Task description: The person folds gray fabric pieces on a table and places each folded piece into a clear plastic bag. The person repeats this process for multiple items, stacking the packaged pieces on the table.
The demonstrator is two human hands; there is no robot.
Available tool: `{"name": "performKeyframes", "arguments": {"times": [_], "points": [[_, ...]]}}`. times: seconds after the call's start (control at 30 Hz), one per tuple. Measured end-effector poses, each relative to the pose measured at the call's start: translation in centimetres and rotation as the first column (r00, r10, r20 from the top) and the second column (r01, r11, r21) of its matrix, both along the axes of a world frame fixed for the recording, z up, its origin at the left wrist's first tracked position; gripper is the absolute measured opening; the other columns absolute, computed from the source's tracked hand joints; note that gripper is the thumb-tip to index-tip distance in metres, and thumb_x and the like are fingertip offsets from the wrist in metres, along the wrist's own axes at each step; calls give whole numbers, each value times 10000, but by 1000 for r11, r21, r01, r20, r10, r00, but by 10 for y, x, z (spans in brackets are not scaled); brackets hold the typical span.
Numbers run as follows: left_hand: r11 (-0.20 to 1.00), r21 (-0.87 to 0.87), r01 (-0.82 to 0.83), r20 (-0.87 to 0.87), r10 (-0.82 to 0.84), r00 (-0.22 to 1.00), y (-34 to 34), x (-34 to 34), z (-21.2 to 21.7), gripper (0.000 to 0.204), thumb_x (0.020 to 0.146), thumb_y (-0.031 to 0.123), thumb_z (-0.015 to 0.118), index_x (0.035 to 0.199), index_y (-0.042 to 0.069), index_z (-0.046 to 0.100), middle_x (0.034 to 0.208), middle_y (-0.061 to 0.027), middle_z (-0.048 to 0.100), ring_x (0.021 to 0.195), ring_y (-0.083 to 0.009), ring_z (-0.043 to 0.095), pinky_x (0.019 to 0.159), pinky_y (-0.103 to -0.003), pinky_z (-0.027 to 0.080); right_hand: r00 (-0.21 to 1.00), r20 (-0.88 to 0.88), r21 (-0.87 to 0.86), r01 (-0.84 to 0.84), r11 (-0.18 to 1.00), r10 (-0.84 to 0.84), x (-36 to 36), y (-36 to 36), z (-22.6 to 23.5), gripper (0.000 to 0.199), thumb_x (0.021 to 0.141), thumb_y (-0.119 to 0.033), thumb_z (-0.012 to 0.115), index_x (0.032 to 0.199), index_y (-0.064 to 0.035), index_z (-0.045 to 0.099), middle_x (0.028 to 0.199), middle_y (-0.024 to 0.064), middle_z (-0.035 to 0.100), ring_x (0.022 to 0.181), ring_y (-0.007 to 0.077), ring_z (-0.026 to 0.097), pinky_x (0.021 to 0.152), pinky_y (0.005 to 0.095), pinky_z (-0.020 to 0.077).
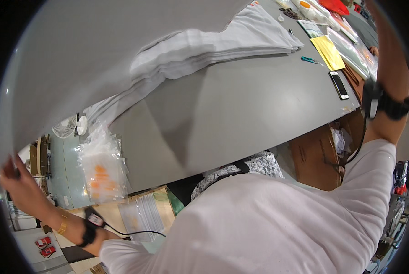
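White cloths [181,52] lie piled on the counter [245,100]. One big pale cloth [76,68] is up, not laid flat yet. The left hand [15,178] seems to pinch its edge; right fingers are hidden, so I can't tell.

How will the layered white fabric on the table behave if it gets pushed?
Probably floppy: the white fabric ripples along its near edge. Its layers may shift over one another, since several loose edges show with no visible tie. It seems unlikely to roll, as it lies spread on the grey table.
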State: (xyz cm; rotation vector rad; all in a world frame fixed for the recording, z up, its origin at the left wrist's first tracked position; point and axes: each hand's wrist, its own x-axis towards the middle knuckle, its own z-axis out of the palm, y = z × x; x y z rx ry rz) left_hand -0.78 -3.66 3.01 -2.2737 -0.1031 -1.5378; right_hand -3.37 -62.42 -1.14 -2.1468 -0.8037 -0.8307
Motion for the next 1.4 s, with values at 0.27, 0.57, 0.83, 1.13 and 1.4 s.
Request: {"name": "performKeyframes", "arguments": {"times": [0.27, 0.57, 0.83, 1.13, 1.4], "points": [[811, -577, -92, -328, -127, 936, -14, -128, -187, 315, 946, -4, 626, 1257, 43, 638, 1235, -182, 710, 1103, -329, 698, 937, -403, 537, 945, -256, 201, -153, 968, 203, -99, 25, -95, 173, 746, 4, 821, 734, -43, 655, 1023, 196, 700, 973, 276, 644, 798, 345, 497], [701, -707, 98, -471, -569, 674, 53, -171, -311, 166, 809, -26, 646, 966, 25, 642, 1192, -174, 642, 1171, -394, 567, 1066, -478, 412, 520, -802, 511, 341, 789, 294, -149, 61, -256, 207, 810, 87, 739, 739, -54, 606, 876, 48, 691, 862, 127, 629, 740, 255, 497], [-176, -963, -202, 3, -763, 646, 101, 28, -343, 207, 1003, 97, 688, 1190, 10, 677, 1147, -65, 704, 1056, -136, 650, 908, -282, 517, 562, -779, 521, 335, 785, 277, -4, 33, -293, 80, 903, -14, 703, 875, -54, 639, 894, -1, 653, 824, 69, 608, 762, 227, 502], [-56, -940, -336, -132, -850, 510, 71, 129, -387, 475, 965, 126, 741, 1379, -18, 560, 1209, -103, 705, 1038, -131, 654, 908, -280, 519, 555, -831, 348, 494, 797, 19, 54, 49, -323, 460, 913, -65, 747, 1342, -38, 582, 1053, 41, 655, 970, 104, 626, 861, 272, 525], [792, -610, -25, -782, -596, 180, 77, -69, -348, 411, 879, -20, 668, 1287, 0, 618, 1234, -113, 620, 1221, -251, 542, 1055, -418, 428, 594, -710, -325, 200, 924, -378, -116, 46, -294, 488, 801, -29, 805, 1260, -143, 688, 996, 44, 660, 907, 247, 583, 899, 362, 420]]}}
